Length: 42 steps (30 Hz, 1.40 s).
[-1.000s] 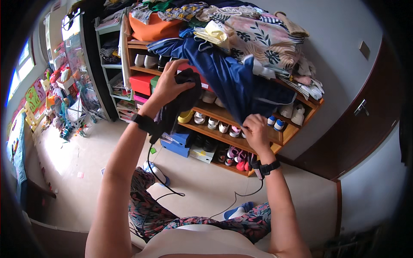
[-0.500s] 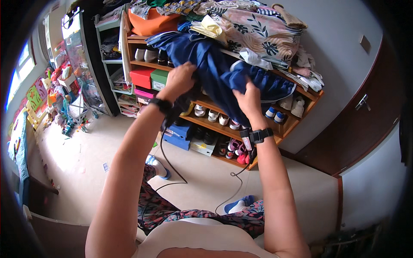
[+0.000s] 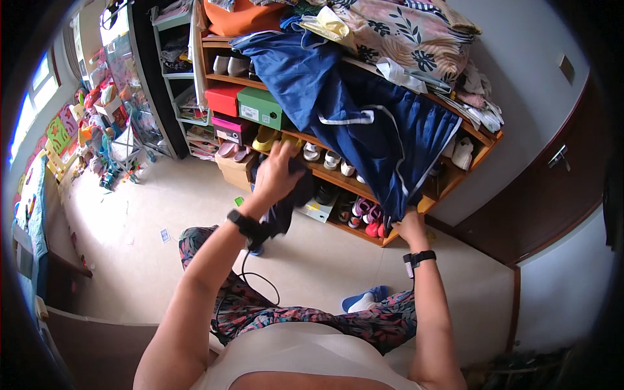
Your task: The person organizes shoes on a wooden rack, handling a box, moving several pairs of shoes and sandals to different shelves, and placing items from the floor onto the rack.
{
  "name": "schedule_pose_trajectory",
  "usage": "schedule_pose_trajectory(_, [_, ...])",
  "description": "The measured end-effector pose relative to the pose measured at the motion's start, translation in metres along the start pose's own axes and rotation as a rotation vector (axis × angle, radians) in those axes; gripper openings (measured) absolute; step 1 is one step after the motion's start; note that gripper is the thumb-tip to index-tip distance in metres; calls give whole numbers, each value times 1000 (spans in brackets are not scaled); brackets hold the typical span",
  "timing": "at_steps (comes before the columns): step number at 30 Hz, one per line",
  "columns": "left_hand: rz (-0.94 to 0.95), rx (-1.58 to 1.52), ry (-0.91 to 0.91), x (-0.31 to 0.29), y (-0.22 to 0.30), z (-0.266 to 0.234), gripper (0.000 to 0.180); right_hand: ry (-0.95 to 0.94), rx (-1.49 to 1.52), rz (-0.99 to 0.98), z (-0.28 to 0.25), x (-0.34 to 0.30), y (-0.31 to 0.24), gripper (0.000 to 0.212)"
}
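Navy blue trousers (image 3: 364, 107) with white piping and a gathered waistband drape over the front of the wooden shoe rack. At the lower tip of the hanging cloth, my right hand (image 3: 411, 229) is closed on a fold of it. My left hand (image 3: 279, 172) is over the shelves, apart from the navy trousers, with fingers curled and slightly blurred. A dark, crumpled garment (image 3: 281, 207) hangs from that hand; its kind is hard to make out. Both wrists wear black straps.
The rack (image 3: 448, 183) holds several pairs of shoes, a red box (image 3: 223, 99) and a green box (image 3: 260, 107). Piled on top are a patterned bundle (image 3: 406, 42), folded clothes and an orange bag (image 3: 244, 18). Toys (image 3: 117, 140) lie at left; a brown door (image 3: 539, 188) stands right.
My right hand has moved down, and the navy trousers now hang spread out instead of bunched. My left hand has come off them and lowered, with the dark garment still hanging from it.
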<state>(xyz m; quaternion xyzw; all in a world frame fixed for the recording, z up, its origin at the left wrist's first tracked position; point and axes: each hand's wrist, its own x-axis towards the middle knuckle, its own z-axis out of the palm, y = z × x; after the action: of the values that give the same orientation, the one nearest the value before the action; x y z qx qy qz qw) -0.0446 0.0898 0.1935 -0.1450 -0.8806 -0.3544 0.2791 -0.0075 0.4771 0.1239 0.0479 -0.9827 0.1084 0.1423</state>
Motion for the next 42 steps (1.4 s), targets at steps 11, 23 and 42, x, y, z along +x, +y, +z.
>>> schedule_pose_trajectory(11, [606,907,-163,188,28,-19,62,430,279,-96,-58,115,-139,101])
schedule_pose_trajectory(23, [-544,417,-139,-87,-214,22,98,-75,235,-391,75,32,-66,36])
schedule_pose_trajectory(42, [-477,-516,-168,-27,-175,12,20,934,692,24,-59,88,31,20])
